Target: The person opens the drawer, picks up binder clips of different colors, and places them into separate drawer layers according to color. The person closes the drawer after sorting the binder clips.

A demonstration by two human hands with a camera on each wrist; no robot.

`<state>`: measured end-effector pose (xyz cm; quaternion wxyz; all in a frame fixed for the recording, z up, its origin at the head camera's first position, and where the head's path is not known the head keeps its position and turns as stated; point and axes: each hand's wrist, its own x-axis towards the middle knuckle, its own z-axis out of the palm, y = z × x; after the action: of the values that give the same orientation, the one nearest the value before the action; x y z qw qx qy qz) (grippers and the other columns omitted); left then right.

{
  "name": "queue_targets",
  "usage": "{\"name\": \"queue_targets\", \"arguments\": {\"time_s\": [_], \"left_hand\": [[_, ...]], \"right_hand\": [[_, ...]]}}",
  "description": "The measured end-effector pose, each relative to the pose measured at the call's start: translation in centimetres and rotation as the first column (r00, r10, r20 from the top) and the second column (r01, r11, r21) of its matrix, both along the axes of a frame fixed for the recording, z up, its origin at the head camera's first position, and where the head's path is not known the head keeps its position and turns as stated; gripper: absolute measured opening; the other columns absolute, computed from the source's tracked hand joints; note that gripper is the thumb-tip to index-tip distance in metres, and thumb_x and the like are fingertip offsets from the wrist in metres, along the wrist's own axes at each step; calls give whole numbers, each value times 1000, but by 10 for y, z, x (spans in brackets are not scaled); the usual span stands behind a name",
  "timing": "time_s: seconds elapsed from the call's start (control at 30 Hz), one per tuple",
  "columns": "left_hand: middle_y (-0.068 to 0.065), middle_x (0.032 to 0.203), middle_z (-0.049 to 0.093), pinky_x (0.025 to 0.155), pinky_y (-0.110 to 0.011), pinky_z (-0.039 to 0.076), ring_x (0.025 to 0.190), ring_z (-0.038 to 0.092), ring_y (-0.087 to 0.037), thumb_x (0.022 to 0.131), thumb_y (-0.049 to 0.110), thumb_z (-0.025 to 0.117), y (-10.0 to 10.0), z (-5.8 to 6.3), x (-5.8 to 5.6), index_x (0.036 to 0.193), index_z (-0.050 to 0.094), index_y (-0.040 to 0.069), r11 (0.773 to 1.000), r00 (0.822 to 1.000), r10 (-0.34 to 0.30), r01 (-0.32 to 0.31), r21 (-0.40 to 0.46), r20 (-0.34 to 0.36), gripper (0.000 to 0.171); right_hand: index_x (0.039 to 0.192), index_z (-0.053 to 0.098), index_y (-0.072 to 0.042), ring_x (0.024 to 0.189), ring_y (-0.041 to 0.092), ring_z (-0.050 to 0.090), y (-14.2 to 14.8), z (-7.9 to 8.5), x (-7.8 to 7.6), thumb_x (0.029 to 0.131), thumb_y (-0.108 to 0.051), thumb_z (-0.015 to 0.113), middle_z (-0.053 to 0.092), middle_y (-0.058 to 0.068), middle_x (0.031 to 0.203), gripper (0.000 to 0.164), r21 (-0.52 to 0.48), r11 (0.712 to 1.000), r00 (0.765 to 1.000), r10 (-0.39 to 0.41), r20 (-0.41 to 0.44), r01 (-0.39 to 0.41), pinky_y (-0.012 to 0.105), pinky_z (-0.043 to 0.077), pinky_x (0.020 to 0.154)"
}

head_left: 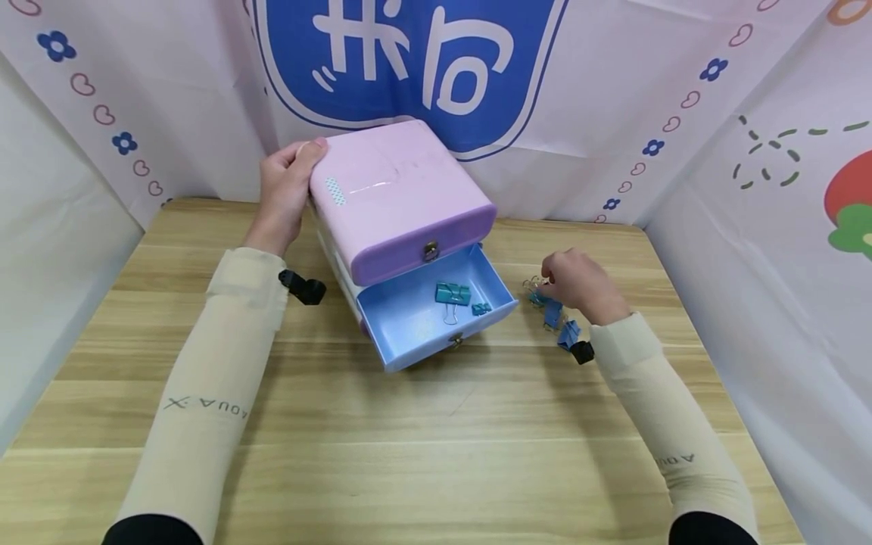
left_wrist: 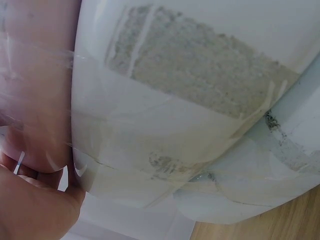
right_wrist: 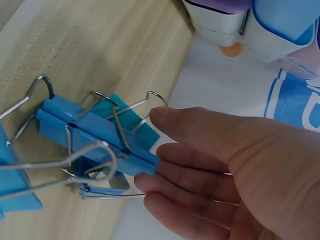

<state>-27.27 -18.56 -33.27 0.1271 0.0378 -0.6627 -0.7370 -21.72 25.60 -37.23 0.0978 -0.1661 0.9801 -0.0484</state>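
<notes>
My left hand [head_left: 284,185] grips the back left corner of a small drawer box [head_left: 409,189] with a pink-purple top, thumb on top and fingers at its back. The box's light-blue drawer [head_left: 395,322] is pulled out at the front. In it lie a larger teal binder clip [head_left: 453,294] and a small teal binder clip [head_left: 481,309]. To the right, my right hand [head_left: 584,284] is at a group of binder clips on the table. In the right wrist view its thumb and fingers stand apart, fingertips right at a blue binder clip [right_wrist: 95,132] and a teal one [right_wrist: 142,127].
Another blue binder clip [head_left: 568,334] lies near my right wrist. The wooden table [head_left: 436,469] ends at a white printed cloth [head_left: 572,98] behind the box. White cloth walls stand at left and right. Tape strips [left_wrist: 200,65] cover the box's side.
</notes>
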Motion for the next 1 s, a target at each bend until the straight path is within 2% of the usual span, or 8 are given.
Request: {"name": "queue_targets", "arguments": {"time_s": [0.33, 0.7, 1.0], "left_hand": [[6, 93, 69, 71, -20, 47, 86, 58, -8, 97, 40, 75, 1, 1, 0, 104, 78, 15, 1000, 1000, 3, -3, -1, 4, 25], [6, 91, 68, 69, -20, 47, 85, 58, -8, 97, 40, 75, 1, 0, 0, 99, 78, 17, 1000, 1000, 7, -7, -2, 0, 24], [6, 92, 68, 70, -20, 47, 86, 59, -8, 97, 41, 75, 0, 0, 0, 103, 78, 17, 1000, 1000, 6, -6, -3, 12, 25]], "right_hand": [[93, 74, -1, 76, 24, 65, -2, -10, -6, 93, -19, 80, 75, 13, 91, 19, 32, 999, 1000, 8, -15, -8, 43, 56, 75], [94, 74, -3, 80, 24, 65, -8, -14, -3, 87, -23, 86, 75, 11, 93, 25, 16, 1000, 998, 20, -64, -19, 44, 57, 77], [90, 74, -6, 79, 22, 64, -6, -15, 0, 85, -21, 86, 74, 8, 92, 20, -22, 1000, 997, 15, -77, -17, 42, 55, 76]]}}
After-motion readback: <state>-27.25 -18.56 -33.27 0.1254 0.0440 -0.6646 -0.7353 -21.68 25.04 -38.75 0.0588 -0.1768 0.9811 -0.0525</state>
